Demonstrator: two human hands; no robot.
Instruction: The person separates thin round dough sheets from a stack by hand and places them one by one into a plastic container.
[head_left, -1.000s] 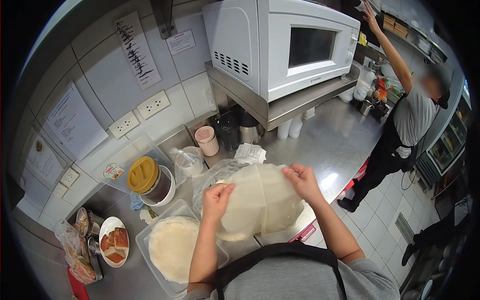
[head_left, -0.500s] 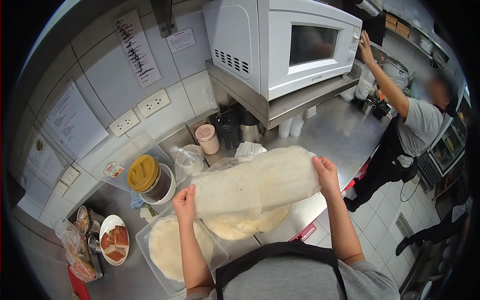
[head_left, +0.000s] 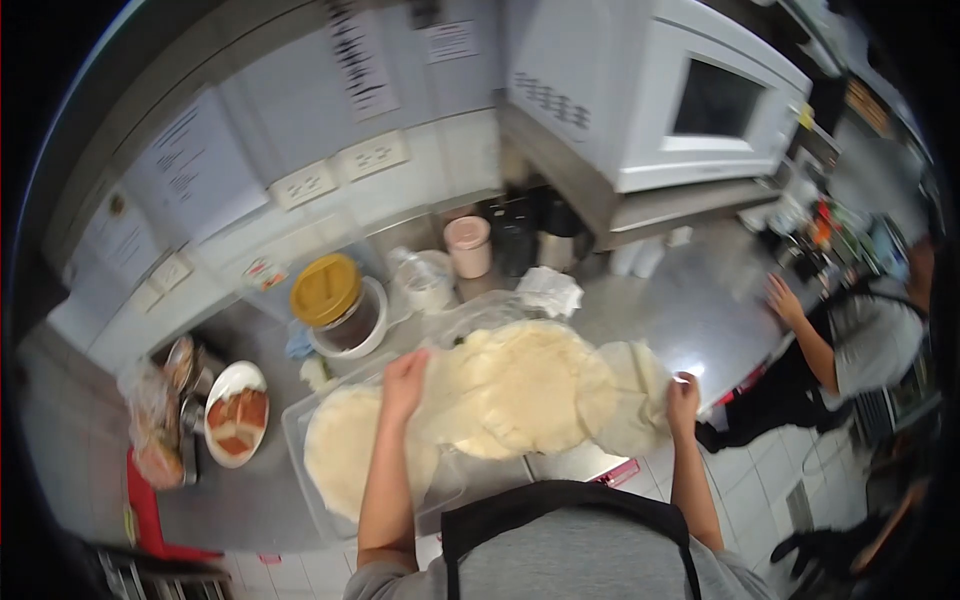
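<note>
My left hand (head_left: 405, 380) is closed at the left edge of a pale, thin sheet, over the gap between two stacks of flat dough rounds. My right hand (head_left: 683, 396) pinches the sheet's right end (head_left: 635, 400), which lies beside the right-hand dough. That dough (head_left: 530, 385) is round, pale yellow and uneven at its edge, with clear plastic (head_left: 480, 313) behind it. The other dough round (head_left: 350, 450) lies in a clear plastic container (head_left: 300, 490) at the left. Motion blurs the view somewhat.
Behind stand a yellow-lidded jar (head_left: 327, 290) in a white bowl, a pink canister (head_left: 468, 246) and dark flasks. A plate of bread pieces (head_left: 238, 420) sits left. A white microwave (head_left: 690, 95) stands on a raised shelf. Another person (head_left: 870, 340) is at the right.
The view has turned. The sheet, held stretched up between my hands, is now lower, and the dough beneath it shows. The other person's arm has dropped from the microwave to the counter.
</note>
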